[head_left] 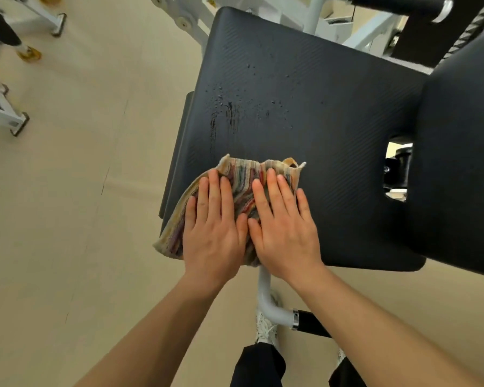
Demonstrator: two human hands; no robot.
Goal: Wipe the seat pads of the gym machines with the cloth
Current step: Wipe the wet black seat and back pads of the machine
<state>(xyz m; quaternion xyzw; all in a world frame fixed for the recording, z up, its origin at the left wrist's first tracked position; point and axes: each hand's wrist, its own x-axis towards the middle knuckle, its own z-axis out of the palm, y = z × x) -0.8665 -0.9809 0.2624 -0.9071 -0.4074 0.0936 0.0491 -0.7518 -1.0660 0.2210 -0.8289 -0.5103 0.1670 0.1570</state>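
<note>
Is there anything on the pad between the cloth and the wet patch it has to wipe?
Nothing visible. Both hands, left and right, press flat on the cloth at the near edge of the seat pad. The droplets lie just beyond it, with only bare pad between.

Striped cloth bunched at near-left corner of dark seat pad (wet droplets mid-pad)

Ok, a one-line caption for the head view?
Both hands, left and right, press a striped cloth flat on the droplet-speckled seat pad.
</note>
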